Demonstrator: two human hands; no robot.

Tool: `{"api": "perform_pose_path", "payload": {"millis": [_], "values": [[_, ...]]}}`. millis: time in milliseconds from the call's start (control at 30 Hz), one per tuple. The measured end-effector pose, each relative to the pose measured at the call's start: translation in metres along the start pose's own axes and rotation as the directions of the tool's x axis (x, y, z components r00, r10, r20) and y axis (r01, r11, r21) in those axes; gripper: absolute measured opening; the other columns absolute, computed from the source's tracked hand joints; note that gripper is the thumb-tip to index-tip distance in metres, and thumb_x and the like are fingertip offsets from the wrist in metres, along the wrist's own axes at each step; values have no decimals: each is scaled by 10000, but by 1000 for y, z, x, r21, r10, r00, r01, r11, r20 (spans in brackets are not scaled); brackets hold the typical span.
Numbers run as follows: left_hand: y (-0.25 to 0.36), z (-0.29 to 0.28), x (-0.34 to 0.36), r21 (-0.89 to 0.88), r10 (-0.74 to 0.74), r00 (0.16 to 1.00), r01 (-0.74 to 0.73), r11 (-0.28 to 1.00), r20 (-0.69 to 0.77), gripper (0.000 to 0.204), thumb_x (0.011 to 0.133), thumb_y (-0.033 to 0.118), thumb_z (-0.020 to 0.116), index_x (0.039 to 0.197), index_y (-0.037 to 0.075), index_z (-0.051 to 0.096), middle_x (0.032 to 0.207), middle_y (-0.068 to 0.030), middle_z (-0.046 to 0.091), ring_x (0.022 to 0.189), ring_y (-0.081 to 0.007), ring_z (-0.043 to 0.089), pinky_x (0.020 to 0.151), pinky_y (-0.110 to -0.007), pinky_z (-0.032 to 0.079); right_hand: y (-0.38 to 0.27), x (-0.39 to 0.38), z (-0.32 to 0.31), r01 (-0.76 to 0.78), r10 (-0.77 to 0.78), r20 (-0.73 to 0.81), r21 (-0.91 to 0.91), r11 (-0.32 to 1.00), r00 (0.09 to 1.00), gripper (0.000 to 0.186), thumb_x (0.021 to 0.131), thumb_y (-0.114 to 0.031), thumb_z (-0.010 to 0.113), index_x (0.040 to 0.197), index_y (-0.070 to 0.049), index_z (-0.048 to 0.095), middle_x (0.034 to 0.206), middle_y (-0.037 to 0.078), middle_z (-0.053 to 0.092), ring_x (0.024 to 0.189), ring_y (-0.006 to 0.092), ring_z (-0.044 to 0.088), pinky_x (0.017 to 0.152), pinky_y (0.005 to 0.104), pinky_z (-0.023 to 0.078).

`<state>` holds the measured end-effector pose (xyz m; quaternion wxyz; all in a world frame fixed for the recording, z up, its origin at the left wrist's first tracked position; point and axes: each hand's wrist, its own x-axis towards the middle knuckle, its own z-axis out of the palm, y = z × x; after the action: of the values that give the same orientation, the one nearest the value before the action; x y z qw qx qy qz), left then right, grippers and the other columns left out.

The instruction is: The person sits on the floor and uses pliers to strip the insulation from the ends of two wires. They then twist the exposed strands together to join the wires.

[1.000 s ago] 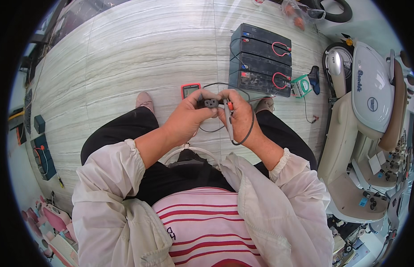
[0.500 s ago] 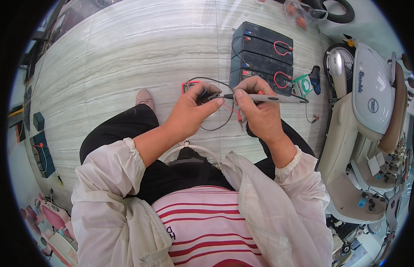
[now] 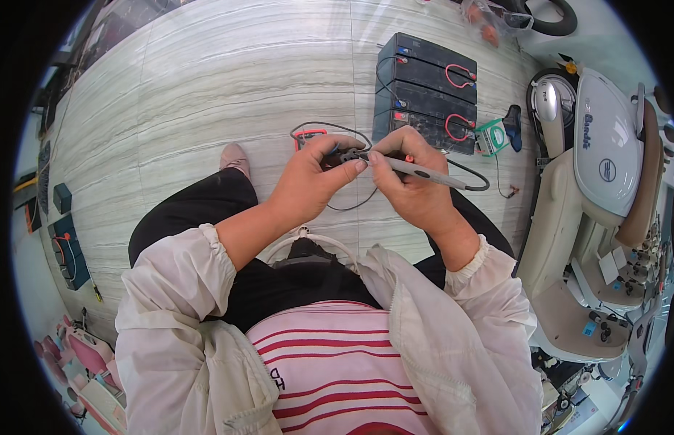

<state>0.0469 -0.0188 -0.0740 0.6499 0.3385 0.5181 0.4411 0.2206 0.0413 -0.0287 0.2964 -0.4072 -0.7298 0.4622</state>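
Observation:
Between the thumb and fingers of my left hand (image 3: pixel 308 174) is a small black connector (image 3: pixel 351 154), its shape partly hidden. My right hand (image 3: pixel 416 174) grips a grey pen-shaped tool (image 3: pixel 427 174) with a black cable at its rear end. The tool's front end points at the connector; I cannot tell whether they touch. A small orange-red piece (image 3: pixel 409 158) also shows by the right fingers. Behind my left hand lies a red-edged device (image 3: pixel 308 135), mostly hidden, with a thin black lead (image 3: pixel 329 123) arching from near it towards my hands.
Several black batteries (image 3: pixel 427 90) with red and black jumper wires lie ahead on the tiled floor. Beside them are a green-and-white box (image 3: pixel 493 138) and a dark bottle-like object (image 3: pixel 512 129). A scooter (image 3: pixel 609 152) stands at right; another battery pack (image 3: pixel 70 254) lies at left.
My right hand has shifted slightly left, and the grey tool now slants down to the right. The red lead that hung below it is out of sight. My left hand has barely moved.

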Motion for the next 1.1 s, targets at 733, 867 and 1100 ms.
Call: {"api": "perform_pose_path", "payload": {"millis": [733,867,1100], "values": [[-6,-3,1,11,-30,998,29,1000,64,255,968,244,670,1131,50,638,934,14,611,832,-73,516,742,-245,441,4,2,-8,-78,67,149,65,995,987,117,897,-99,698,917,-11,623,743,9,582,636,49,461,550,230,380],[-3,-3,1,-37,-26,997,29,999,66,236,969,230,670,1115,49,632,915,19,604,816,-68,507,729,-240,437,-5,2,-14,-263,229,200,164,951,953,127,911,-98,677,998,-25,622,752,-24,556,648,35,434,562,215,361],[7,-2,2,-113,-65,993,76,991,100,259,946,213,703,1128,46,625,948,13,605,843,-74,521,757,-241,444,-2,0,-21,-219,174,208,220,950,962,132,933,-101,640,1039,-38,593,774,-49,523,648,21,404,562,209,343]]}}
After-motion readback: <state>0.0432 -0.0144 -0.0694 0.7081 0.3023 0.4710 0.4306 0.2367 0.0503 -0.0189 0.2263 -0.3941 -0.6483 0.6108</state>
